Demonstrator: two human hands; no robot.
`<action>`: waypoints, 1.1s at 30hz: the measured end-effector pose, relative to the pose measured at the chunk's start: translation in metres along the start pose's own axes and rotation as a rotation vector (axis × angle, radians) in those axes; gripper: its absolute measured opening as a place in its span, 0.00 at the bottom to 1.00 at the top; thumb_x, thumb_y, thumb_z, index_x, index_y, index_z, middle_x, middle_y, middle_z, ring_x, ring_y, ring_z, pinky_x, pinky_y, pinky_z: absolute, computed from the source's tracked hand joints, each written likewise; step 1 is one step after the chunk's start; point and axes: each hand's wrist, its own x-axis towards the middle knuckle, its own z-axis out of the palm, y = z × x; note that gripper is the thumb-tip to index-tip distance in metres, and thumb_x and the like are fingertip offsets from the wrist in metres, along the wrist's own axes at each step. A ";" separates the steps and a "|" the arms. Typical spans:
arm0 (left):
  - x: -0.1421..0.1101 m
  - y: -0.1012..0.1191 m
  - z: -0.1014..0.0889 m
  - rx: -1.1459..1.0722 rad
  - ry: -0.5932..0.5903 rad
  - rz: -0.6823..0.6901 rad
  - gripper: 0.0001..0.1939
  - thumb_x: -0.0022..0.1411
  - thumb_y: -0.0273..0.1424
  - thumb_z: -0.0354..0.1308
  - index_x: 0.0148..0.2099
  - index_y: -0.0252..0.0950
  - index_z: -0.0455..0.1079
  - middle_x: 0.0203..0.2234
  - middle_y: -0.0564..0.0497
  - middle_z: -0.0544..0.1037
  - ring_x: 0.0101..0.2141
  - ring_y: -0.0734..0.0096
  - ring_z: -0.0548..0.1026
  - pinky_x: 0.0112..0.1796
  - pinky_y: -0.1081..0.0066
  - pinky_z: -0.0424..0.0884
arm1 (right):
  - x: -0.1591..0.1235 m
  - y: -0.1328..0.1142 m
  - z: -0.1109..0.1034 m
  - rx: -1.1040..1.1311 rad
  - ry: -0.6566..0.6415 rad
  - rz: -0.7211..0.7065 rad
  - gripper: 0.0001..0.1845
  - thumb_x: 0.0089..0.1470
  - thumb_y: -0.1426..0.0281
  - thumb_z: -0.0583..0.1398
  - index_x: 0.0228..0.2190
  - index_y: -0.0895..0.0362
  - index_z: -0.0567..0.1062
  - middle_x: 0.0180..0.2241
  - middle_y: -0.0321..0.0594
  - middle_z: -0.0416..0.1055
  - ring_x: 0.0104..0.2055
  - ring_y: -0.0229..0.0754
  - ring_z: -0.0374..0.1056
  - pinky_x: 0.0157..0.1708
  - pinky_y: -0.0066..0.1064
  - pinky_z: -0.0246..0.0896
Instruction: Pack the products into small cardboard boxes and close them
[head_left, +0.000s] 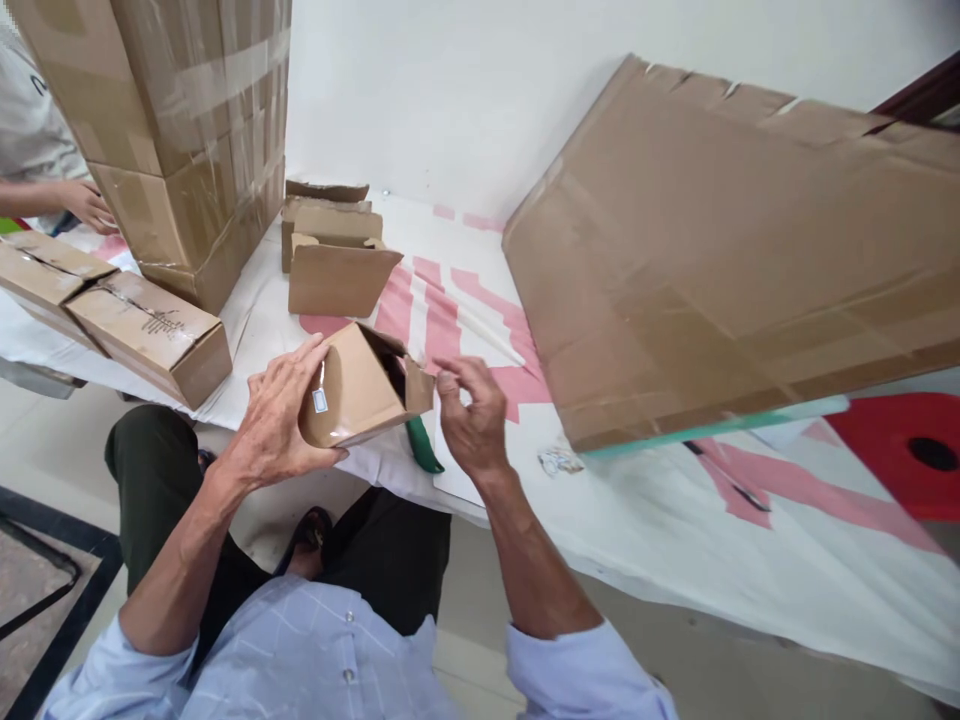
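A small brown cardboard box [352, 385] with a little white-and-blue label is tilted in the air near the table's front edge. My left hand [274, 420] grips its left end, thumb below and fingers over the top. The right end of the box is open, with a dark inside and a raised end flap [418, 388]. Just beside that flap is my right hand [476, 415], fingers curled and thumb and forefinger drawn into a pinch. Whether the pinch holds the flap's edge or something small, I cannot make out.
Open boxes [341, 280] stand behind. Closed boxes [146, 325] lie left, beside a tall taped stack [191, 150]. A large cardboard sheet [720, 260] leans at right, near scissors [727, 475] and a red stool [900, 440]. Another person's hand [88, 205] shows far left.
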 end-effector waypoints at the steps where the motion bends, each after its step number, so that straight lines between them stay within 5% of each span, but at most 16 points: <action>1: 0.001 0.002 0.003 -0.002 0.023 0.001 0.62 0.49 0.39 0.77 0.78 0.41 0.48 0.74 0.31 0.61 0.71 0.35 0.62 0.64 0.42 0.62 | 0.005 -0.014 -0.007 -0.035 0.060 -0.064 0.15 0.70 0.60 0.57 0.45 0.54 0.81 0.42 0.47 0.78 0.47 0.52 0.75 0.48 0.48 0.72; 3: 0.004 0.007 0.011 -0.002 0.066 -0.003 0.64 0.46 0.42 0.79 0.78 0.40 0.49 0.72 0.29 0.63 0.70 0.34 0.63 0.63 0.42 0.62 | 0.013 -0.046 -0.017 -0.123 0.101 -0.232 0.12 0.69 0.65 0.58 0.47 0.52 0.81 0.44 0.47 0.77 0.49 0.52 0.74 0.51 0.50 0.70; 6: 0.007 0.015 0.023 0.005 0.128 -0.014 0.65 0.45 0.46 0.80 0.77 0.39 0.49 0.71 0.28 0.65 0.69 0.33 0.65 0.63 0.42 0.61 | 0.019 -0.086 -0.019 -0.211 -0.044 -0.452 0.11 0.67 0.70 0.60 0.46 0.51 0.82 0.43 0.46 0.77 0.48 0.52 0.72 0.52 0.49 0.69; 10: 0.009 0.023 0.034 0.024 0.226 -0.010 0.60 0.50 0.45 0.77 0.76 0.38 0.49 0.69 0.29 0.68 0.67 0.37 0.68 0.63 0.45 0.62 | 0.022 -0.099 -0.007 -0.334 -0.214 -0.639 0.11 0.67 0.75 0.59 0.41 0.54 0.83 0.40 0.46 0.78 0.47 0.50 0.68 0.49 0.45 0.67; 20: 0.012 0.036 0.042 0.075 0.293 0.001 0.51 0.55 0.38 0.69 0.75 0.35 0.52 0.67 0.30 0.70 0.66 0.40 0.70 0.63 0.46 0.62 | 0.027 -0.099 -0.003 -0.476 -0.261 -0.764 0.10 0.67 0.76 0.60 0.40 0.57 0.83 0.40 0.45 0.78 0.46 0.49 0.65 0.51 0.44 0.62; 33: 0.013 0.041 0.041 0.090 0.287 -0.022 0.46 0.57 0.34 0.66 0.74 0.36 0.52 0.67 0.31 0.71 0.67 0.41 0.70 0.63 0.46 0.62 | 0.030 -0.098 -0.002 -0.428 -0.279 -0.760 0.14 0.67 0.78 0.60 0.30 0.54 0.80 0.36 0.41 0.78 0.42 0.46 0.64 0.49 0.43 0.59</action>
